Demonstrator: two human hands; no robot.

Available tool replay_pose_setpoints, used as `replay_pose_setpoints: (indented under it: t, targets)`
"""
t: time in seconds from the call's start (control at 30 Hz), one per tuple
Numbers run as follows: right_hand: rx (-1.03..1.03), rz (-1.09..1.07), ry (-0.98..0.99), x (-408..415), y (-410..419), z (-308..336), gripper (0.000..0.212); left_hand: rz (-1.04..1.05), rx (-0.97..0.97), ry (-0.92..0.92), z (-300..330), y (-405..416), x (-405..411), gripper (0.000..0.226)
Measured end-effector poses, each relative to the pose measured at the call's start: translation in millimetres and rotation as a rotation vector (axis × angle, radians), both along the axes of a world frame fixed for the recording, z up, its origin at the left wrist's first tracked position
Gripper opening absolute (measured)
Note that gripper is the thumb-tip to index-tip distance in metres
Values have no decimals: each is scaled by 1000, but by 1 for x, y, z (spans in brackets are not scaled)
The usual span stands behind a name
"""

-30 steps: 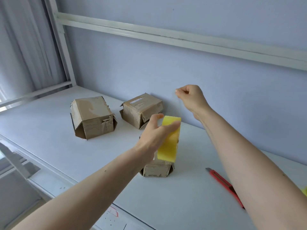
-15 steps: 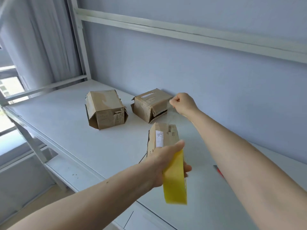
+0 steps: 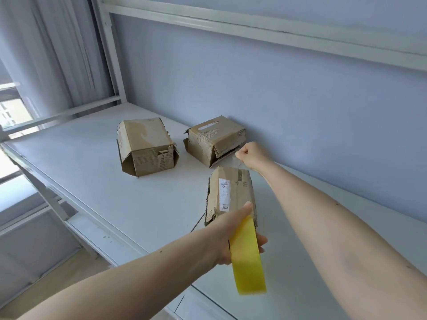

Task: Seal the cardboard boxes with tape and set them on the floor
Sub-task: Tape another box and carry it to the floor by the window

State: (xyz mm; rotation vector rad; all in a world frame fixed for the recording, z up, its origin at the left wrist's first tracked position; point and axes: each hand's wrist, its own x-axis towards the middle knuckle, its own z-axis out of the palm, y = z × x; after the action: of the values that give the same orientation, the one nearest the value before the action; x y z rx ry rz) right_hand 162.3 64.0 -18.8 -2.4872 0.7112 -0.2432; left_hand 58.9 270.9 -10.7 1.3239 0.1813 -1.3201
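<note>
Centre frame, my left hand [image 3: 233,236] grips the yellow tape roll [image 3: 247,257] at the near end of the nearest cardboard box [image 3: 231,192]. My right hand [image 3: 253,155] is fisted beyond its far end, pinching what looks like the clear tape end. So the first strip is only being stretched, I'd say. The two boxes [image 3: 145,146] higher up sit flaps loose, unsealed; all three are on the white shelf [image 3: 80,162], none floored.

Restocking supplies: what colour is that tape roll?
Yellow tape roll, clearest in the head view.
</note>
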Motion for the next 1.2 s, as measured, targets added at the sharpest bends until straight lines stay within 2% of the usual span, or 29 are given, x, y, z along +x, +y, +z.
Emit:
replay_pose_setpoints:
  t: [0.13,0.37,0.4,0.5,0.53,0.63,0.7,0.77,0.9,1.0,1.07,1.2]
  targets:
    - [32,6,50,8,-9,-20,52,21,22,22,-10,-8,4,57]
    - [248,-41,66,8,-17,-36,27,37,35,56,-15,-14,7,58]
    - [256,-54,70,6,-19,-33,32,28,38,55,-15,-15,8,59]
    - [193,-78,117,3,-23,-29,70,5,46,52,-15,-14,8,59]
    - [152,-81,116,3,-23,-28,72,9,46,53,-16,-14,8,58]
    - [-23,-25,-14,3,-14,-21,35,25,49,58,-16,-14,10,58]
    - [-120,79,-37,1,1,-13,45,23,52,60,-15,-14,10,58]
    - [-179,168,65,-7,15,-11,54,28,54,64,-14,-14,11,58]
    - [-136,244,262,-17,21,-24,55,21,37,91,-11,-12,11,54]
    - [-148,303,208,-20,18,-20,56,35,28,101,-9,-10,13,45]
    - [-84,326,134,-27,18,-23,57,32,15,112,-8,-7,13,38]
    - [-33,347,229,-44,22,-43,60,64,-25,119,-6,-4,8,23]
